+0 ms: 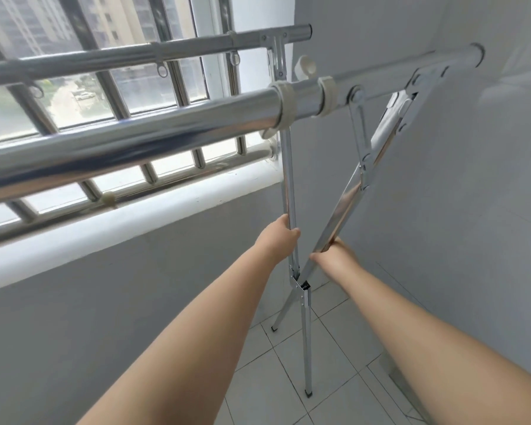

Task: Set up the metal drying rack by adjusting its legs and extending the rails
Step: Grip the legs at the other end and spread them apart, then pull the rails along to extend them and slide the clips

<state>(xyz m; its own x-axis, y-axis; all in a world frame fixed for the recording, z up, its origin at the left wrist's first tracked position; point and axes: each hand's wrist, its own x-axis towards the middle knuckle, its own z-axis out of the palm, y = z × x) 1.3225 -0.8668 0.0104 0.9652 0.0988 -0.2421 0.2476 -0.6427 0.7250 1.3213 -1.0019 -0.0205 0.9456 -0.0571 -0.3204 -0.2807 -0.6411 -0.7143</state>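
Window bars (105, 87) fill the upper left, with the white sill (135, 222) running below them. I see two chrome rails of the drying rack crossing the view from the left: the far rail (135, 55) higher up, the near rail (120, 142) thick and close to the camera, with two pale plastic collars (284, 101) ringing it toward its right end. The rack stands on the tiled floor (334, 363) in the corner between the low wall under the window and the grey side wall (472, 179).

Left hand (281, 237): fingers closed round the near-vertical leg (288, 179), thumb tip showing on its right side. Grip looks full, wrapped tight.

Crossing joint (302, 283) sits just below and between both hands; there the two legs meet in an X. Below it, two feet with dark caps touch the tiles, one nearer the window wall (273, 327), one nearer me (309, 394).

Right hand (334, 251): closed on the slanted leg (344, 200), which rises up and right to the hinge bracket (417, 84) under the near rail. Fingertips hidden behind the bar, so I cannot tell how far they overlap.
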